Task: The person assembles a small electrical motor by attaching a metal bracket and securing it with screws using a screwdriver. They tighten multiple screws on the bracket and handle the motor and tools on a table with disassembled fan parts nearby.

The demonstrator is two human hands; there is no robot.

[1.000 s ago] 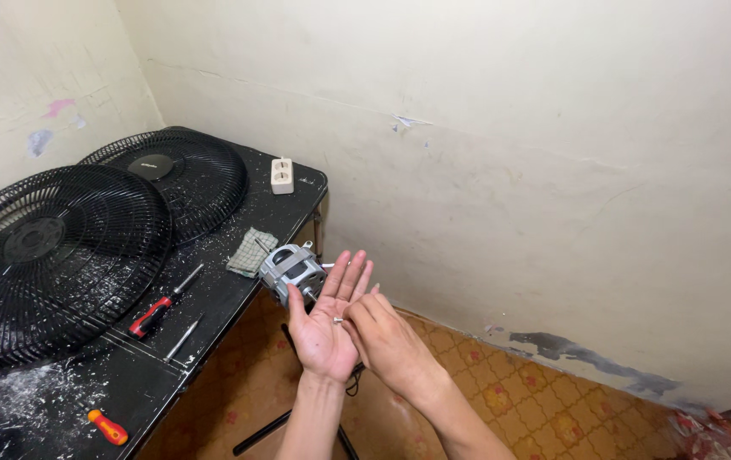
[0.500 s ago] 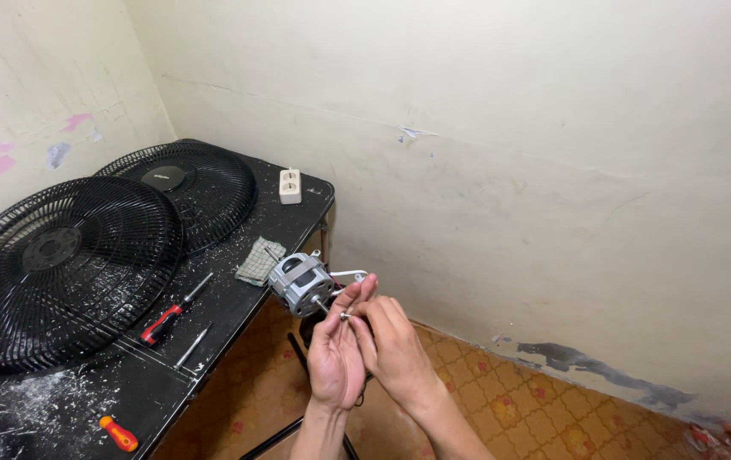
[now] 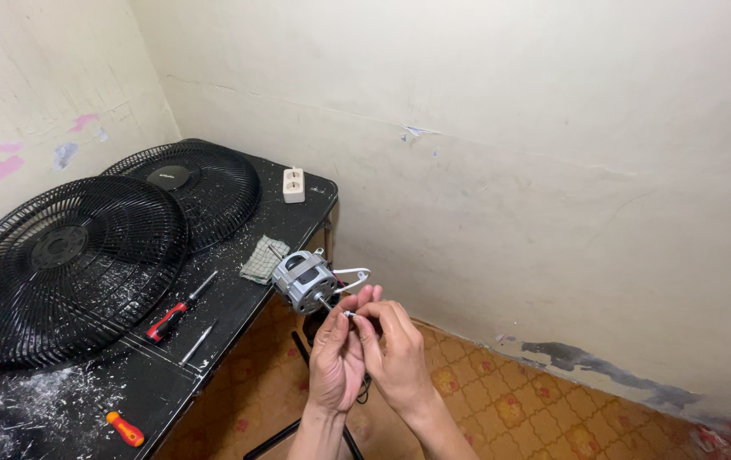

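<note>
- An orange-handled screwdriver (image 3: 125,428) lies at the near left edge of the black bench (image 3: 67,400), amid white flecks and dust.
- Two black fan grilles rest on the bench against the left wall: the front grille (image 3: 63,268) nearest the camera, the rear grille (image 3: 191,187) overlapping behind it toward the corner.
- A red-and-black screwdriver (image 3: 175,308) lies just right of the front grille, with a slim metal tool (image 3: 198,342) beside it.
- A white socket adapter (image 3: 294,185) stands near the bench's far edge; a folded grey cloth (image 3: 264,259) sits near the right edge.
- The grey fan motor (image 3: 302,282) perches at the bench's right edge, its shaft pointing toward the hands and white wires (image 3: 351,277) looping off its right side.
- The left hand (image 3: 336,362), its grip closed in a pinch, meets the right hand (image 3: 397,358), likewise closed, on a small white piece (image 3: 351,314) just off the shaft tip, over the patterned tile floor (image 3: 510,409).
</note>
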